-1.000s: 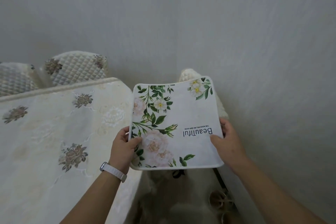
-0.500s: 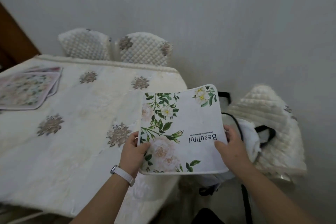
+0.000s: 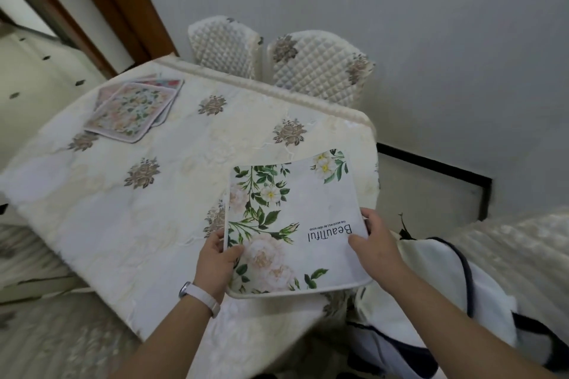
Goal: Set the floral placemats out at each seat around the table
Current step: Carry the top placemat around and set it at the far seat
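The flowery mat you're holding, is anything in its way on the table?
Nothing visible. The left hand and right hand hold the placemat over the tablecloth; the stacked placemats lie far off to the left.

Both my hands pinch one floral placemat (image 3: 295,224): left hand (image 3: 215,261) on its left edge, right hand (image 3: 374,248) on its right, above the table (image 3: 154,209) corner. Placemat stack (image 3: 132,111) far ahead-left.

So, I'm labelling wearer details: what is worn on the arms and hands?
The left forearm and right forearm are bare, no sleeves in view. A pale-strapped watch with a small dark-rimmed face circles the left wrist. The right hand shows no ring, watch or glove.
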